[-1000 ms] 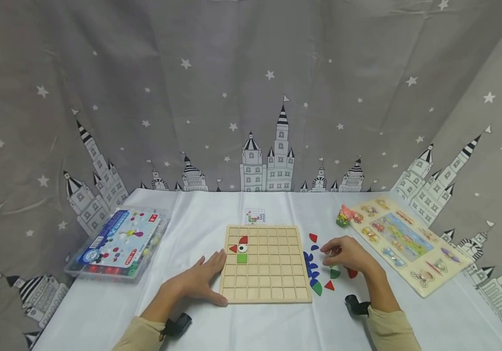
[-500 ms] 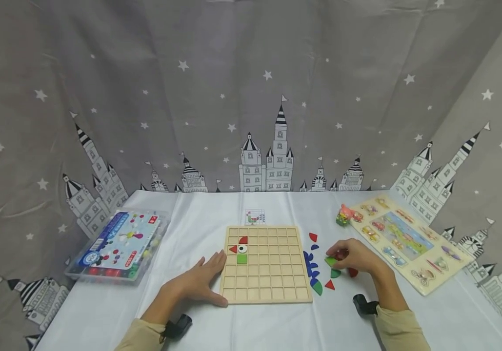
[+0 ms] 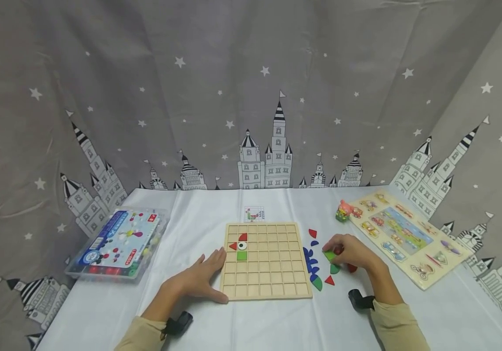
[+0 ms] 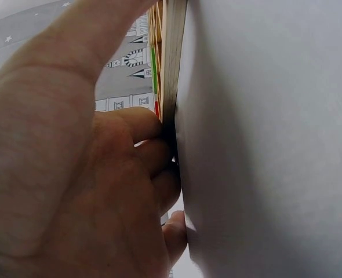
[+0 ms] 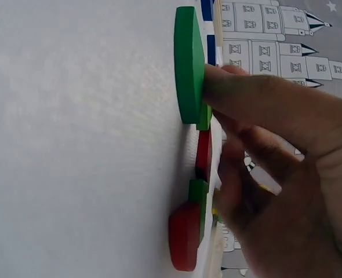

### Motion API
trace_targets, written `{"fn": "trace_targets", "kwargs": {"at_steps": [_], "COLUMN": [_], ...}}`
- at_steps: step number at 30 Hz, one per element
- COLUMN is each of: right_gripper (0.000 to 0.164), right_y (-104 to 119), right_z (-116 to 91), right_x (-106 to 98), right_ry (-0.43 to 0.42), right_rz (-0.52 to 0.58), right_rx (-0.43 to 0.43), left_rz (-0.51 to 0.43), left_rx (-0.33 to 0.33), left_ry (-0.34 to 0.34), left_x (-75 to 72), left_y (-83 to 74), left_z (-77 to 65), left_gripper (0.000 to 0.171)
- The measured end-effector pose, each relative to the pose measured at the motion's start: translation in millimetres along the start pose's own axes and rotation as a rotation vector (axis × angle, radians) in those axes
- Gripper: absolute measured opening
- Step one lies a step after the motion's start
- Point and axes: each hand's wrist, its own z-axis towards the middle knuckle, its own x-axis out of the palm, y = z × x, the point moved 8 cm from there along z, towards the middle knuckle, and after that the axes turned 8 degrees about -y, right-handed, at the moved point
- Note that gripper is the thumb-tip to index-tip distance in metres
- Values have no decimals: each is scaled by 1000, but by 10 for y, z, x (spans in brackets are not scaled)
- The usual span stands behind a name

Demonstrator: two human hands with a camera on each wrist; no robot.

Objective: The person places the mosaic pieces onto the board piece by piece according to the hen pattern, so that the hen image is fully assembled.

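Along the left side of a wooden grid board (image 3: 272,281) my left hand (image 3: 199,276) lies with fingers spread, fingertips and thumb at its edge. On the board are a red quarter-circle piece (image 3: 243,237), a red triangle (image 3: 233,246), a white eye piece (image 3: 242,245) and a green square (image 3: 242,256). Right of the board, my right hand (image 3: 351,252) pinches a light green block (image 5: 205,116) between thumb and fingers, low over the cloth. A thicker dark green piece (image 5: 188,66) partly covers the block in the right wrist view; the other fingers curl behind.
Several blue pieces (image 3: 309,261) lie along the board's right edge, near a loose red triangle (image 3: 330,281). A small picture card (image 3: 254,214) lies behind the board. A plastic case (image 3: 121,243) stands left; a picture puzzle (image 3: 409,239) and small figurine (image 3: 344,211) are right.
My right hand has moved from the small blue pieces to the light green block, which has shifted slightly away from me. My left hand has stayed at the board's edge.
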Motion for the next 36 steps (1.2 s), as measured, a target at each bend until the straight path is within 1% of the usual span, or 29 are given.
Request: {"fn": "trace_targets", "kwargs": {"at_steps": [5, 11, 15, 19, 26, 36], "right_gripper": [30, 31, 31, 32, 30, 30], "right_y": [-73, -98, -113, -122, -125, -114], "right_z": [-3, -7, 6, 21, 12, 8], "right_x": [-12, -20, -6, 24, 38, 41], "right_ry": [-14, -10, -21, -16, -3, -7], "right_rz": [-10, 1, -1, -9, -20, -20], "right_rx": [51, 76, 79, 62, 59, 49], "left_rz": [4, 3, 0, -5, -18, -7], "left_rx": [5, 17, 22, 10, 34, 12], "left_ry": [2, -1, -2, 2, 1, 7], "left_x": [1, -16, -23, -12, -27, -10], "left_y": [10, 12, 6, 11, -23, -9], "left_z": [11, 10, 6, 5, -27, -16], "left_gripper": [125, 125, 125, 124, 123, 124]}}
